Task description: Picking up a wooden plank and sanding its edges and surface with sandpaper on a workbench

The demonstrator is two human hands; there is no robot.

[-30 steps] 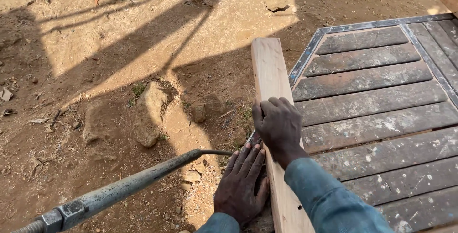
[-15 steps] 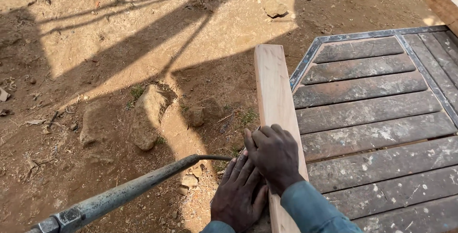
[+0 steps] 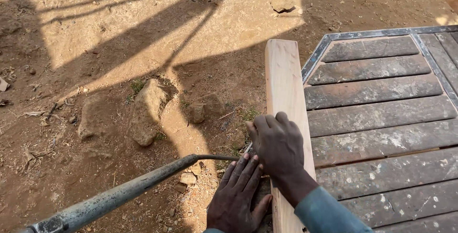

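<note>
I note the plank, pale and squared, lying lengthwise away from me along the left edge of the platform, a dark slatted deck in a metal frame, with its far end over the dirt. My right hand rests on top of the plank near its near end, fingers curled and knuckles up; whether its grip closes on anything I cannot tell, as the fingertips are hidden. My left hand lies flat just left of the plank, fingers spread and pointing away, its fingertips touching the right hand; this grip pinches nothing. A grey metal bar runs from the lower left corner up to a thin bent end that stops at the two hands. A blue sleeve covers the right forearm. Rocks sit in the dirt well left of the plank, partly in shadow
</note>
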